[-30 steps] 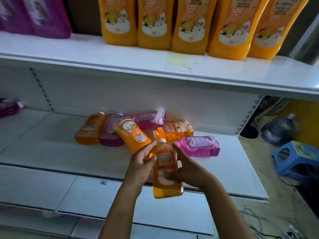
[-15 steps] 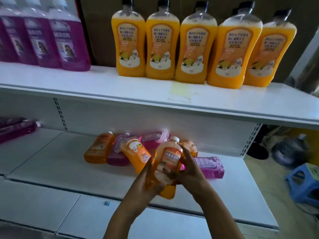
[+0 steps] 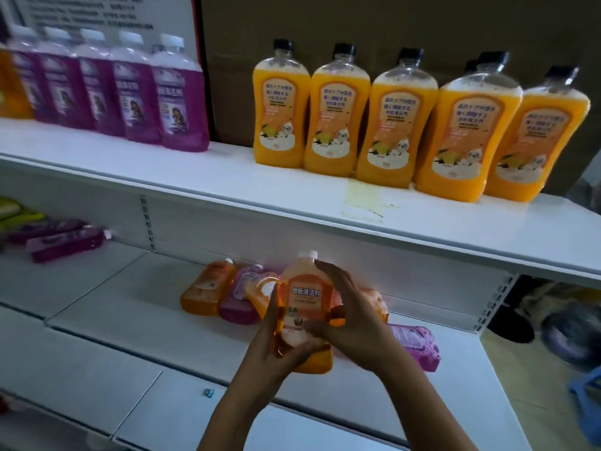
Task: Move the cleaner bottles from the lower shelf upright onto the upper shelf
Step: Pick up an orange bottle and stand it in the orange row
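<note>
Nearest the camera: I see both hands on one small orange bottle [image 3: 304, 307], held cap-up above the lower shelf [image 3: 107, 340].
Left hand [image 3: 273, 349]: fingers curled under and round the bottle's base and left side.
Right hand [image 3: 353, 315]: thumb pressed on the label, fingers fairly straight along the right side; I read it as steadying.
Lower shelf, behind: lying bottles [image 3: 227, 292], orange and pink, plus a pink one [image 3: 419, 346] at right.
Upper shelf [image 3: 227, 183]: large orange bottles [image 3: 403, 125] and purple bottles [image 3: 130, 92] stand at the back; front strip bare.
Step in hand: I judge this the lift of one bottle.
Next move: raise it past the upper shelf's edge and set it down base-first, before the large bottles.
</note>
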Demonstrator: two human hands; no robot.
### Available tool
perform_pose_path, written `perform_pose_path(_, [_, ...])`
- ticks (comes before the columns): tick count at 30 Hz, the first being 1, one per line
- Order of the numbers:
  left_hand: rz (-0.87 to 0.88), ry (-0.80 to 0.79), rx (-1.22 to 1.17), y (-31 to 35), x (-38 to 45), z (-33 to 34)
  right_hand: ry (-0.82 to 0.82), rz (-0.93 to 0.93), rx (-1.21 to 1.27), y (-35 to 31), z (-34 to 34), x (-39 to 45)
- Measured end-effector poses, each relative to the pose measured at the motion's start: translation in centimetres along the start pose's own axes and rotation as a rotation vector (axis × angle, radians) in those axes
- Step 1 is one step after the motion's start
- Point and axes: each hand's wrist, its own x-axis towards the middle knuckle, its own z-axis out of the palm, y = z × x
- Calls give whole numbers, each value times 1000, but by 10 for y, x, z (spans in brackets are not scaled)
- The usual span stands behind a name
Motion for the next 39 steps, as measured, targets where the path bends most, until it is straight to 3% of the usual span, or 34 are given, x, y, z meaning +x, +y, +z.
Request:
perform_pose_path(5, [-21, 62, 36, 16, -11, -37, -153, -50, 116, -21, 10, 36])
perform_pose_path(10, [9, 88, -1, 32, -19, -81, -128, -93, 248, -51, 39, 65])
perform_pose_path(14, [13, 132, -41, 36, -29, -124, -215, -100, 305, -79, 67, 95])
perform_pose_path(23, [64, 365, 5, 38, -70, -265, -433, -196, 474, -172, 185, 159])
perform_pose_path(32, [109, 620, 93, 58, -118, -422, -521, -427, 456, -297, 315, 229])
perform_pose_path(39, [98, 730, 128, 71, -144, -511, -548, -508, 449, -361, 389, 266])
